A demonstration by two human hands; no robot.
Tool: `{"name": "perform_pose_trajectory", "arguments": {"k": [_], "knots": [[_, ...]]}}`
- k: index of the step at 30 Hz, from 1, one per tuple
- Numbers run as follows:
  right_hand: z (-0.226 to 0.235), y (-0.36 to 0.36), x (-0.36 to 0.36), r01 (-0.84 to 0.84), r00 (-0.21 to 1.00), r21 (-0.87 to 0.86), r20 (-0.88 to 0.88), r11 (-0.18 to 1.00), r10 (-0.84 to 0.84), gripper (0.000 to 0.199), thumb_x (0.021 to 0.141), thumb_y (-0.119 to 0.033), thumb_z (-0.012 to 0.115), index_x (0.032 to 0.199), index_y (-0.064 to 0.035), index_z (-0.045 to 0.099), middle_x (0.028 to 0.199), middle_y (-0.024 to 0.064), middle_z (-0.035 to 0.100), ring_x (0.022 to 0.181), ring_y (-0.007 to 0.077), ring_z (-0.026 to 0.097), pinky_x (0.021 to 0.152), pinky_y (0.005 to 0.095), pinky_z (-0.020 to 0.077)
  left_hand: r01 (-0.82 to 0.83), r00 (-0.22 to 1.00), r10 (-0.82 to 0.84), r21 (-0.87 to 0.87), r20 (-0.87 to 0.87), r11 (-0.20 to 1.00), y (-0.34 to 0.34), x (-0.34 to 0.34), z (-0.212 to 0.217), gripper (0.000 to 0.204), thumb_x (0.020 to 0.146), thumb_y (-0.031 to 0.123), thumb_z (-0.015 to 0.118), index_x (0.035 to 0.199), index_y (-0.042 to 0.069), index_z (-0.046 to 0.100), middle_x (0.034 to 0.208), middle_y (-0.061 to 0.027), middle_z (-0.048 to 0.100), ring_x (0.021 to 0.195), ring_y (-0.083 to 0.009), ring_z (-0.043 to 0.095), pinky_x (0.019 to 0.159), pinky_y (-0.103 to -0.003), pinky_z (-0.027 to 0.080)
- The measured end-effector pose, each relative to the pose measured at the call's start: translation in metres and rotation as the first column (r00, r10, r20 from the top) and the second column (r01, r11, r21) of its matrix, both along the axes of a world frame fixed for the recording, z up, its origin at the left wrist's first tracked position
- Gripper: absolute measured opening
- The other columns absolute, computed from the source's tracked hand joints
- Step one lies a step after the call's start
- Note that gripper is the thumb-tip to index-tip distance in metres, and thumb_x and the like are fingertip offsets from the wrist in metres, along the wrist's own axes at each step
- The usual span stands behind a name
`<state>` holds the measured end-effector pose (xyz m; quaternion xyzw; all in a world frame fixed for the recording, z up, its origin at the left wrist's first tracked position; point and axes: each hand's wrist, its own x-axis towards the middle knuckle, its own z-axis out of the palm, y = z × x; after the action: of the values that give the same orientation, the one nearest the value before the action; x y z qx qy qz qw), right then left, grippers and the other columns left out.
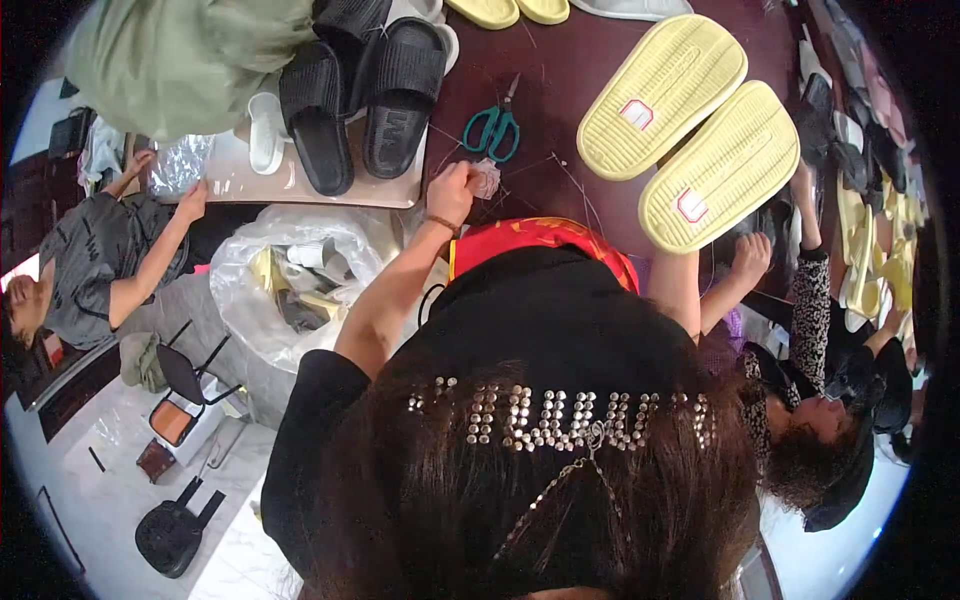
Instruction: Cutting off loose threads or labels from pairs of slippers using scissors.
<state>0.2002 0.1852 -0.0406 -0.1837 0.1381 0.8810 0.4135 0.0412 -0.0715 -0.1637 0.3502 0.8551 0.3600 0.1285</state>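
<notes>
My left hand (455,193) is closed at the table's near edge, its fingers on a small pale pink roll (487,179) that looks like labels. Just beyond it lie teal-handled scissors (491,130), blades pointing away. On the right, a pair of yellow slippers (690,125) is raised toward the camera, soles up and side by side. Each sole bears a small white sticker with a red border. My right forearm (676,285) runs up behind the slippers and appears to hold them; the slippers hide that hand and its fingers.
Black slides (405,95) lie at the left on a pale board (350,170). Below stands a clear plastic bag (235,275) with slippers inside. Loose threads cross the dark red table (540,60). Co-workers sit left (110,260) and right (810,400); a co-worker's hand (750,257) is near the yellow slippers.
</notes>
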Motion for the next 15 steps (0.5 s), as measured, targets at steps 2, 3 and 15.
{"name": "perform_pose_trajectory", "arguments": {"k": [2, 3, 15], "knots": [[0.038, -0.025, 0.112, 0.008, 1.0, -0.073, 0.017, 0.997, -0.007, 0.05, 0.087, -0.034, 0.042, 0.127, -0.0058, 0.033, 0.125, 0.0131, 0.041, 0.111, 0.0261, 0.044, 0.092, 0.0386, 0.0387, 0.023, 0.995, -0.029, -0.063, -0.096, 0.998, 0.002, -0.002, -0.001, 0.01, 0.072, 0.017, 0.059, 0.077, 0.008, 0.056, 0.073, -0.0099, 0.056, 0.068, -0.0304, 0.056, 0.055, -0.039, 0.043], [0.039, -0.029, 0.108, 0.023, 1.0, -0.108, 0.024, 0.994, -0.02, 0.05, 0.087, -0.034, 0.042, 0.127, -0.0058, 0.033, 0.125, 0.0131, 0.041, 0.111, 0.0261, 0.044, 0.092, 0.0387, 0.0387, 0.06, 0.984, -0.073, -0.087, -0.161, 0.994, 0.002, -0.003, 0.0, 0.011, 0.072, 0.018, 0.058, 0.077, 0.009, 0.056, 0.073, -0.0092, 0.054, 0.068, -0.0292, 0.055, 0.056, -0.039, 0.042], [0.056, -0.009, 0.013, 0.244, 0.969, -0.448, 0.157, 0.86, -0.193, 0.052, 0.086, -0.036, 0.044, 0.127, -0.006, 0.032, 0.124, 0.013, 0.042, 0.11, 0.0265, 0.045, 0.092, 0.0399, 0.0387, 0.28, 0.876, -0.314, -0.144, -0.366, 0.949, -0.008, -0.001, 0.048, 0.009, 0.075, 0.015, 0.052, 0.08, 0.009, 0.057, 0.074, -0.0071, 0.055, 0.071, -0.0238, 0.054, 0.064, -0.036, 0.038]]}}
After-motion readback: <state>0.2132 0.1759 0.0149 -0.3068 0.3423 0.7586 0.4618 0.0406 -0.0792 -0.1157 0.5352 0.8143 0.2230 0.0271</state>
